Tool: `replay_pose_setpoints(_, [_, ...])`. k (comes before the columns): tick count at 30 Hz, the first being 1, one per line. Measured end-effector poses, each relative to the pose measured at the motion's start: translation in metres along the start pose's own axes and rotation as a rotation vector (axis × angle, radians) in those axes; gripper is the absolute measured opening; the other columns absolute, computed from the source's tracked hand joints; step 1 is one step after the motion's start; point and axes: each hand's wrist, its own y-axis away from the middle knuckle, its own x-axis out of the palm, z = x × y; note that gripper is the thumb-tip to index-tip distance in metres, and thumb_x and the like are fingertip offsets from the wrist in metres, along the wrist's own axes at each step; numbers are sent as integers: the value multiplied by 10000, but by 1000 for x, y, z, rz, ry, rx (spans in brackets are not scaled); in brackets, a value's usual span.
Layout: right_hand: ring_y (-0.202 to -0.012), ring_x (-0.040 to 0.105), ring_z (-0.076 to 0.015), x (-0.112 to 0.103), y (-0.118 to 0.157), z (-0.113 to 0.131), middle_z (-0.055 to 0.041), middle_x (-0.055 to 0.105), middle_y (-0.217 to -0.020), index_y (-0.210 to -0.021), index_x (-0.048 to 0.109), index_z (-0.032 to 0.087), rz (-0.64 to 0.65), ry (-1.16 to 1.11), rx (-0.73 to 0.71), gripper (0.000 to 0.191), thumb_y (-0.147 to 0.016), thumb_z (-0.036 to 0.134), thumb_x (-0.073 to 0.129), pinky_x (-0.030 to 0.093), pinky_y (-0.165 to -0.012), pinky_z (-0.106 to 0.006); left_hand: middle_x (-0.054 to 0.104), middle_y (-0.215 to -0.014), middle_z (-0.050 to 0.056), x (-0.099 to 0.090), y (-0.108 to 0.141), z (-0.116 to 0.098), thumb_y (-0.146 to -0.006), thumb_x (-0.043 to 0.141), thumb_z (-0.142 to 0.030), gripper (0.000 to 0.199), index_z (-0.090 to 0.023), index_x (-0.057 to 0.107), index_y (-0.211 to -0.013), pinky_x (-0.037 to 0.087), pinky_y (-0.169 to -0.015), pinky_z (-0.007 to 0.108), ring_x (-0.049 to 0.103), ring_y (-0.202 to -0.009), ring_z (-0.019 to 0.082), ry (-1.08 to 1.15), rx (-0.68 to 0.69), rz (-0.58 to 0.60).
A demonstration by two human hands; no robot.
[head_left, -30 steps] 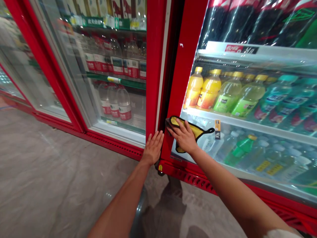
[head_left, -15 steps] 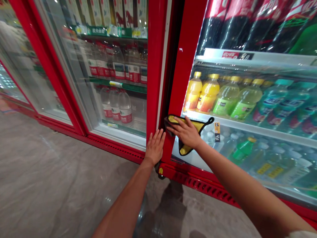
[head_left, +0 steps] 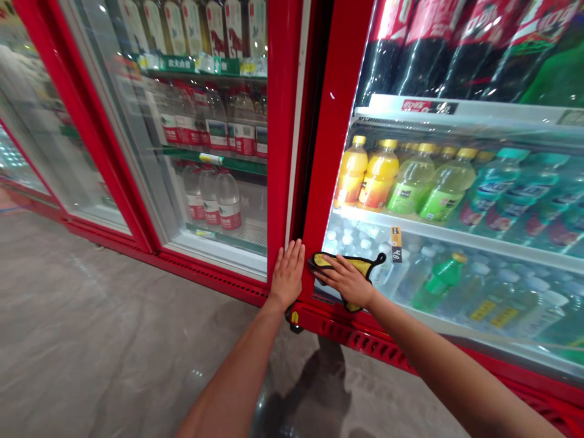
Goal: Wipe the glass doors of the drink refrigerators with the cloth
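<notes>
My left hand [head_left: 288, 275] lies flat with fingers stretched out against the lower red frame [head_left: 278, 201] of the left drinks fridge, holding nothing. My right hand [head_left: 349, 281] presses a yellow cleaning cloth [head_left: 362, 265] with black edging and a hanging loop onto the right fridge's door, low down. The cloth is under the fingers and spans the red door frame [head_left: 319, 182] and the edge of the glass. A corner of it hangs below the palm, near the bottom of the door.
Behind the right glass stand yellow juice bottles [head_left: 378, 173], a green bottle [head_left: 440, 281] and large cola bottles [head_left: 420, 55]. Red-labelled water bottles [head_left: 228, 201] fill shelves at left. A dark gap separates the fridges. Below are a red vent grille [head_left: 365, 347] and grey floor [head_left: 114, 340].
My right hand has slid the cloth down the door, from about the juice shelf's edge to near the bottom frame. My left hand stays on the left fridge's frame.
</notes>
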Motion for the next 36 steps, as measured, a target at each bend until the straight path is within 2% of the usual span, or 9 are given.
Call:
replay_pose_setpoints(3, [-1483, 418, -224, -22, -17, -22, -12, 703, -1328, -1460, 561, 294, -24, 20, 53, 514, -971, 134, 551, 179, -1293, -505, 238, -1698, 154, 3, -10, -8, -847, 420, -6, 855, -102, 119, -1641, 224, -1291, 541, 139, -1595, 267, 26, -71, -71])
replay_pose_setpoints(8, [-1561, 270, -293, -61, -36, -48, -53, 628, -1443, -1552, 447, 314, -160, 143, 389, 578, -1002, 150, 518, 87, -1285, -599, 230, -1696, 178, 11, -24, -25, -820, 421, 25, 891, -99, 99, -1642, 247, -1276, 569, 158, -1589, 299, 77, -122, -137])
replay_pose_setpoints(11, [-1550, 293, -322, -48, -14, -27, -90, 651, -1406, -1520, 504, 267, -147, 159, 420, 554, -983, 139, 540, 138, -1275, -591, 216, -1702, 167, 11, -22, -28, -819, 433, 21, 893, -119, 122, -1644, 254, -1275, 564, 156, -1589, 298, 88, -89, -134])
replay_pose_setpoints(17, [-1476, 434, -244, -21, 0, -5, -12, 705, -1338, -1430, 598, 285, -72, 56, 179, 462, -985, 164, 572, 127, -1301, -495, 243, -1696, 151, 11, -16, -26, -845, 424, 7, 882, -138, 92, -1649, 255, -1280, 536, 175, -1587, 270, 109, -24, -119])
replay_pose_setpoints(22, [-1548, 309, -263, -46, -1, -26, -25, 636, -1445, -1526, 482, 342, -144, 124, 458, 568, -998, 138, 533, 53, -1289, -572, 218, -1701, 164, 18, -23, -35, -866, 443, -10, 889, -143, 46, -1651, 260, -1278, 548, 196, -1582, 288, 104, -66, -166])
replay_pose_setpoints(25, [-1566, 251, -315, -42, 25, -9, -73, 609, -1476, -1519, 504, 305, -153, 177, 612, 574, -980, 114, 535, 119, -1269, -599, 199, -1703, 171, 23, -26, -40, -872, 453, -15, 898, -145, 25, -1651, 271, -1276, 549, 200, -1580, 292, 115, -85, -202])
replay_pose_setpoints(29, [-1544, 305, -302, -21, 41, 23, -73, 690, -1360, -1453, 588, 254, -85, 144, 564, 524, -963, 79, 522, 157, -1274, -544, 194, -1706, 167, 25, -28, -44, -878, 472, -21, 909, -165, 19, -1652, 274, -1274, 559, 177, -1584, 298, 113, -74, -230])
replay_pose_setpoints(33, [-1528, 342, -277, -35, 12, 0, -27, 669, -1397, -1495, 531, 328, -81, 101, 548, 537, -987, 155, 545, 105, -1287, -548, 156, -1718, 151, 25, -36, -53, -862, 486, -9, 938, -198, 22, -1654, 265, -1273, 575, 144, -1589, 305, 131, -65, -252])
replay_pose_setpoints(36, [-1562, 262, -302, -59, 7, -32, -33, 574, -1516, -1535, 470, 365, -172, 172, 681, 586, -991, 153, 524, 103, -1271, -610, 118, -1724, 145, 26, -44, -63, -866, 493, -10, 939, -211, 25, -1655, 250, -1278, 582, 141, -1589, 310, 158, -57, -265])
